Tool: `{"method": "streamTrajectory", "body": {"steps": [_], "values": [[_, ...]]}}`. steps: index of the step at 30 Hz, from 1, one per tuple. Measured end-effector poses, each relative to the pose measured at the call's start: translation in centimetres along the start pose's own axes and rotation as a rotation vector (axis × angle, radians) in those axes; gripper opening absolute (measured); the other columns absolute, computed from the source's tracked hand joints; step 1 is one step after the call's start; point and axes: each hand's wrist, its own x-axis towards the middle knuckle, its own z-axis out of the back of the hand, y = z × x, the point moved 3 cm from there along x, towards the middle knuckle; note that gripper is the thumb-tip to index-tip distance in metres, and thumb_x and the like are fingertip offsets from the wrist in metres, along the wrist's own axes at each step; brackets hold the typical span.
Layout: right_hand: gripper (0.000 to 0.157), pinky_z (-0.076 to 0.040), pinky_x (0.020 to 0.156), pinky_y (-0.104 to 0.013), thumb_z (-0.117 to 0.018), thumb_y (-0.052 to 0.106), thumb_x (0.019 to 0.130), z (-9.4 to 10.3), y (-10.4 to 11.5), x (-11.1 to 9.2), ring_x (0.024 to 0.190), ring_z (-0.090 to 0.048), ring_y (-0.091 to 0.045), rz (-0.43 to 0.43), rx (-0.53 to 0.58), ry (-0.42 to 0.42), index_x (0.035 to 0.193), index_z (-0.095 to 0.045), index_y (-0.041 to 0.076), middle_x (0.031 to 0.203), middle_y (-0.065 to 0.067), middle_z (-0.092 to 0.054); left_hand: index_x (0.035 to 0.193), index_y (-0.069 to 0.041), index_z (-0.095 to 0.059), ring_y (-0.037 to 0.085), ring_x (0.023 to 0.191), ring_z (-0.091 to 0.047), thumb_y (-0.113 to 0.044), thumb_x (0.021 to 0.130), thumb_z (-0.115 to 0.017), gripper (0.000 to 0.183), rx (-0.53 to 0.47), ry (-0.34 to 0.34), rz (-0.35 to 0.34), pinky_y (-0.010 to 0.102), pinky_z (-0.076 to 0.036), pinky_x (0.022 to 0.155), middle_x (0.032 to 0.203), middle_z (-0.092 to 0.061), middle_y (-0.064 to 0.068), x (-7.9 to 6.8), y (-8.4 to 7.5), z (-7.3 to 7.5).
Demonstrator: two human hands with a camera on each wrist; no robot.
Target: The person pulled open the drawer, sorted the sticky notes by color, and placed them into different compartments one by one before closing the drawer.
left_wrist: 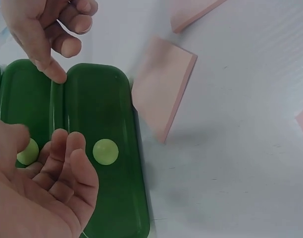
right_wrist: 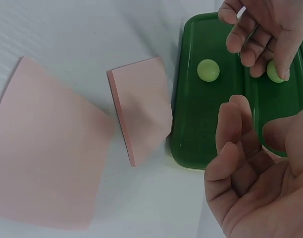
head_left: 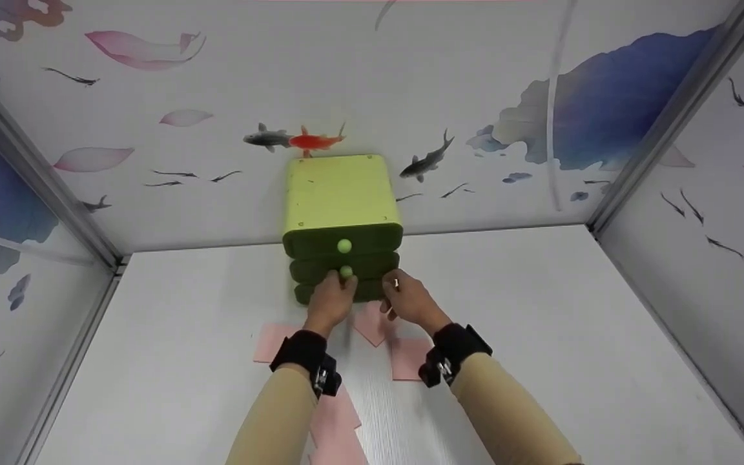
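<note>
A small chest of drawers (head_left: 340, 194) with a yellow-green top stands against the back wall. Its three dark green drawer fronts bear round light green knobs. My left hand (head_left: 332, 302) pinches the knob (head_left: 346, 272) of the middle drawer (head_left: 310, 269) between thumb and curled fingers. At the chest's right side is my right hand (head_left: 412, 301), with its forefinger at the edge between the middle and bottom drawers and its other fingers loosely bent, holding nothing. The bottom drawer's knob (left_wrist: 106, 151) shows untouched in the left wrist view. Whether the middle drawer is pulled out, I cannot tell.
Several flat pink pieces lie on the white tabletop (head_left: 540, 323): a pointed piece (head_left: 372, 323) by the chest, a square piece (head_left: 409, 359) near my right wrist, others under my left arm. Printed panels (head_left: 475, 77) with metal corner posts enclose the table.
</note>
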Motion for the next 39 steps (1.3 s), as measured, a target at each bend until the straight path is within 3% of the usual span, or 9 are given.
{"method": "streamTrajectory", "body": {"steps": [9,16,19,22,27,33,39], "values": [[0.028,-0.052,0.065,-0.03,-0.043,0.019,0.104,-0.7,-0.7,-0.4,0.06,-0.064,-0.014,-0.017,-0.036,0.01,0.121,-0.055,0.0,0.076,-0.011,-0.069,0.111,-0.005,-0.056,0.024,0.09,-0.058,-0.023,0.099,-0.051,0.022,0.022,0.028,-0.025,0.04,-0.047,0.081,0.106,-0.064,0.012,-1.1,1.9,0.4],[0.031,-0.053,0.063,-0.029,-0.051,0.027,0.101,-3.8,-0.8,0.5,0.069,-0.069,-0.02,-0.066,-0.104,-0.003,0.113,-0.065,0.002,0.085,-0.015,-0.072,0.096,-0.01,-0.062,0.019,0.078,-0.057,-0.018,0.095,-0.05,0.015,0.138,0.072,-0.012,0.034,-0.044,0.07,0.095,-0.065,0.007,-2.8,5.3,1.0],[0.033,-0.049,0.059,-0.027,-0.053,0.032,0.099,-5.1,-0.6,1.2,0.072,-0.068,-0.022,-0.112,-0.077,-0.02,0.106,-0.068,0.003,0.085,-0.015,-0.073,0.092,-0.011,-0.063,0.019,0.078,-0.058,-0.017,0.093,-0.05,0.015,0.143,0.069,-0.028,0.033,-0.044,0.069,0.093,-0.066,0.005,-3.4,6.3,1.1],[0.035,-0.045,0.056,-0.025,-0.052,0.034,0.099,-6.2,-0.5,2.0,0.064,-0.063,-0.019,-0.135,-0.009,-0.033,0.091,-0.069,0.004,0.073,-0.009,-0.069,0.091,-0.01,-0.064,0.019,0.078,-0.057,-0.016,0.093,-0.051,0.014,0.132,0.053,-0.052,0.033,-0.044,0.071,0.091,-0.065,0.004,-3.9,7.0,1.3],[0.046,-0.041,0.052,-0.025,-0.049,0.034,0.101,-7.3,-0.4,2.8,0.053,-0.05,-0.013,-0.128,0.084,-0.062,0.072,-0.066,0.002,0.057,0.0,-0.055,0.091,-0.009,-0.064,0.018,0.076,-0.055,-0.016,0.093,-0.051,0.015,0.118,0.049,-0.062,0.033,-0.044,0.07,0.088,-0.064,0.005,-4.3,7.3,1.4],[0.047,-0.04,0.055,-0.025,-0.051,0.034,0.098,-7.6,-0.2,3.0,0.05,-0.05,-0.013,-0.111,0.035,-0.162,0.059,-0.061,0.01,0.05,0.003,-0.052,0.093,-0.009,-0.065,0.018,0.075,-0.056,-0.017,0.094,-0.051,0.017,0.107,0.048,-0.064,0.033,-0.045,0.07,0.092,-0.066,0.006,-4.3,7.2,1.4],[0.046,-0.039,0.052,-0.025,-0.054,0.034,0.096,-8.0,-0.3,3.1,0.049,-0.049,-0.013,-0.107,0.041,-0.186,0.056,-0.056,0.014,0.049,0.004,-0.049,0.094,-0.008,-0.066,0.018,0.073,-0.056,-0.015,0.094,-0.051,0.017,0.105,0.041,-0.078,0.032,-0.044,0.067,0.09,-0.066,0.006,-4.2,7.3,1.5]]}}
